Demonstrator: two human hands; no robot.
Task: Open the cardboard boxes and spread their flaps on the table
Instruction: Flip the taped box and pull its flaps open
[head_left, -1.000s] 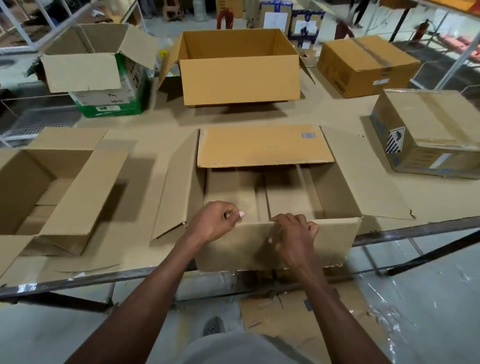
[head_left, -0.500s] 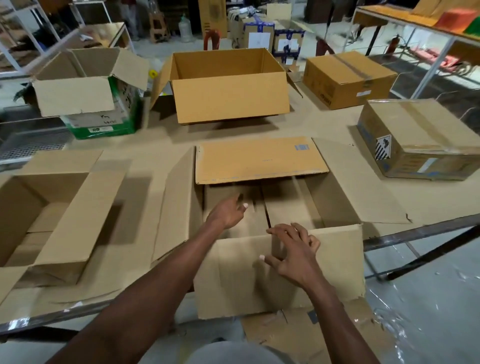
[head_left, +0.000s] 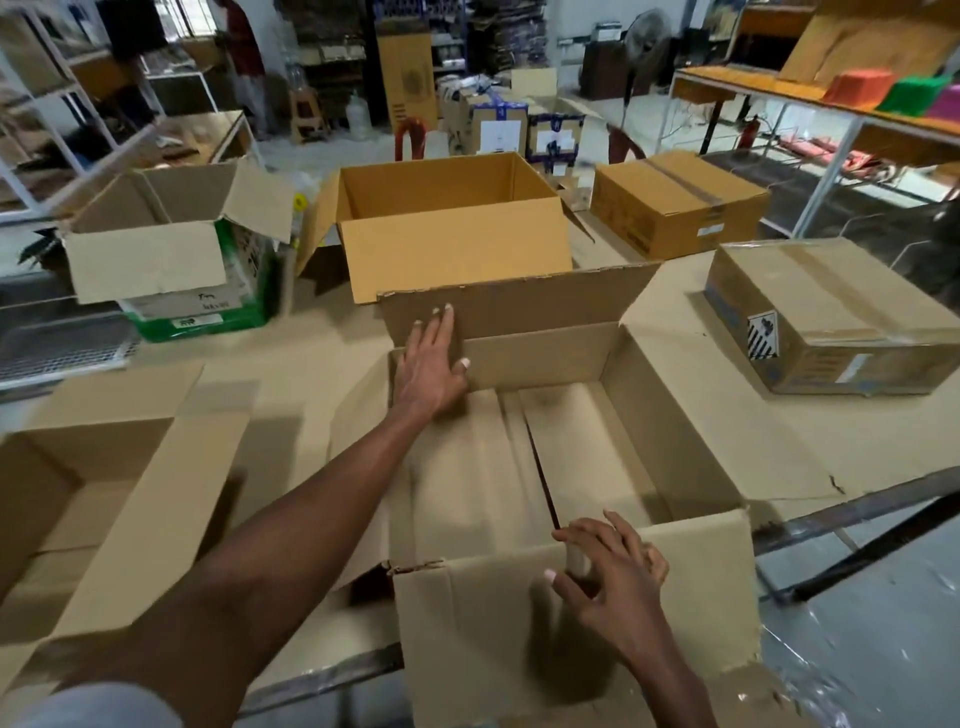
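1. Cardboard near flap (head_left: 571, 618) hangs down over the table edge (head_left: 322, 675), toward the person. Right hand (head_left: 608, 577) rests on its fold line, fingers spread and lightly bent, thumb on the outer face. Not clamped on it, just pressing.
2. Just past the right hand: inside of the open box (head_left: 571, 457), bottom flaps meeting at a dark centre seam. Nothing visible inside.
3. Right of that hand, the right side flap (head_left: 727, 415) lies flat on the table, small tear at its near corner.
4. Left arm reaches across the box interior. Left hand (head_left: 428, 364) is flat against the inner face of the far flap (head_left: 519, 306), fingers straight and together, thumb out toward the far wall. Pressing, no grip. The flap stands roughly upright, torn top edge.
5. Left of the left arm: left side flap (head_left: 358, 431), angled outward, blurred. Beyond it, another open box (head_left: 104, 493) with flaps spread.
6. Directly behind the far flap: a yellower open box (head_left: 452, 228), touching or nearly, cannot tell which.
7. Far left of the left hand: a brown open box (head_left: 156, 244) stacked on a green-and-white carton (head_left: 208, 312).
8. Far right of both hands: two taped boxes, one with a hazard label (head_left: 831, 317), one further back (head_left: 675, 202).
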